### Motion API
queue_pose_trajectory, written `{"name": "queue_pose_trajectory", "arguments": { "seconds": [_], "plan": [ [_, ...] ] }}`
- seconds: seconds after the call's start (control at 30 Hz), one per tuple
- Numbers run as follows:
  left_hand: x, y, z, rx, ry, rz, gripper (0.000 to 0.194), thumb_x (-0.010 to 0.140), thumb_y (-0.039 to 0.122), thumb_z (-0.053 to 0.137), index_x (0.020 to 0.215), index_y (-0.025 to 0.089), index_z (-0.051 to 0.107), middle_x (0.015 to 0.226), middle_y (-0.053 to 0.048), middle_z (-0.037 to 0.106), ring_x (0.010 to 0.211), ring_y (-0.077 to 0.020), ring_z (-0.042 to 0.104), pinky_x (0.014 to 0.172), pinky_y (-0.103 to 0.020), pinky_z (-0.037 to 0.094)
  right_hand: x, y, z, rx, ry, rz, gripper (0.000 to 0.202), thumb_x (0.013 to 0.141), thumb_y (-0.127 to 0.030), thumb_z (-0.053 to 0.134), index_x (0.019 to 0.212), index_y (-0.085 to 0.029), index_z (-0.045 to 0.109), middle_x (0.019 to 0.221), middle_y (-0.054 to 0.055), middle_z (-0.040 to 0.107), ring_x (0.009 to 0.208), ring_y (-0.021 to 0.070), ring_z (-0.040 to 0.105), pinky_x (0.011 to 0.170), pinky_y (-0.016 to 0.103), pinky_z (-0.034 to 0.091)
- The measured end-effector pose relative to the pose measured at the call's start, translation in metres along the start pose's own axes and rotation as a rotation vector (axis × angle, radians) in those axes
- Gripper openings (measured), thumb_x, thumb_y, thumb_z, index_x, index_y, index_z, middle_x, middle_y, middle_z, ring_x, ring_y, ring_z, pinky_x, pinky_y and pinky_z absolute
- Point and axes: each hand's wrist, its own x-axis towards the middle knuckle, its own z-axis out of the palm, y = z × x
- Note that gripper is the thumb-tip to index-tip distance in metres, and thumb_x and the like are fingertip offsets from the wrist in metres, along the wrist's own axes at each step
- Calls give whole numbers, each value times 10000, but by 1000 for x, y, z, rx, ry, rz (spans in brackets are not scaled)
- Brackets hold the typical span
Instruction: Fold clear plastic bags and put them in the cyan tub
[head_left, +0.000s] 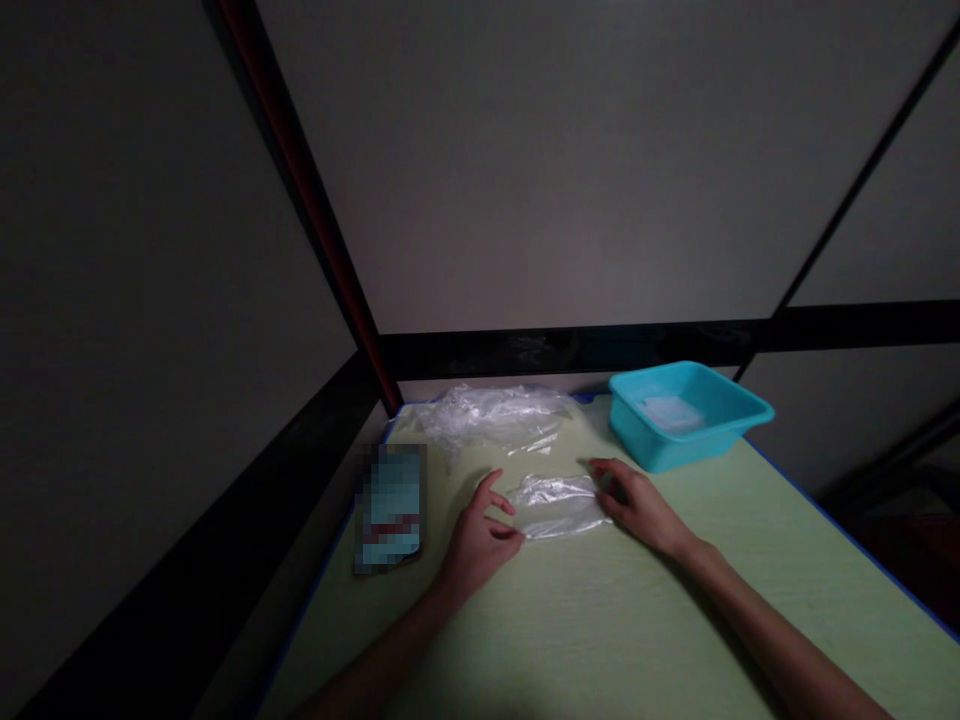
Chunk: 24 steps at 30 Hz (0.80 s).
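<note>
a pixelated object (391, 510) lies along the green table's (570, 630) left edge, near a dark-banded wall (562, 180).

I see one clear, shiny plastic piece (564, 507), wrinkled along its upper edge, lying spread crosswise, right of the frame's lower centre.

Just a bare left hand (480, 545) and a bare right hand (643, 508). Long and thin at the fingers, with a thumb below them on each side. Wider and flatter just behind the fingers, across the backs. Then, farther back from the fingers, small and narrow at the left wrist (450, 590) and right wrist (696, 552). Behind those, long, smooth and bare along the left forearm (394, 645) and right forearm (780, 620). Too dim and small for seeing nails well.
</note>
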Motion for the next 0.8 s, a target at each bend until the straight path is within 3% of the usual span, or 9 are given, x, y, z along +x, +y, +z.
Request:
{"name": "queue_pose_trajectory", "arguments": {
  "seconds": [0.33, 0.57, 0.73, 0.8],
  "plan": [
    [12, -7, -7, -21, 33, 11, 695, 594, 57, 553, 1211, 225, 281, 820, 44, 509, 489, -51, 558, 472, -151, 422, -4, -3, -9, 132, -118, -40, 366, 741, -168, 456, 1105, -135, 445, 726, 15, 555, 609, 137, 513, 559, 247, 422],
    [14, -4, -9, -41, 57, -14, 593, 585, 71, 544, 1120, 200, 322, 796, 47, 503, 486, -68, 572, 440, -149, 394, -2, 4, -6, 105, -68, -73, 392, 784, -175, 417, 1176, -155, 405, 1003, 83, 571, 697, 153, 548, 665, 303, 465],
    [10, 0, -7, -9, 94, 29, 564, 584, 111, 585, 1092, 206, 361, 816, 43, 495, 470, -40, 523, 457, -152, 386, -7, -10, -8, -85, 20, -240, 304, 814, -194, 406, 1104, -177, 495, 1084, 105, 543, 997, 216, 503, 866, 387, 404],
    [9, -1, -6, 39, 127, 84, 524, 575, 110, 595, 1054, 203, 403, 825, 35, 501, 502, -43, 517, 514, -171, 409, -14, -20, -10, -178, -18, -319, 314, 840, -244, 400, 1134, -185, 493, 1172, 112, 503, 1079, 226, 456, 905, 399, 377]
  ]
}}
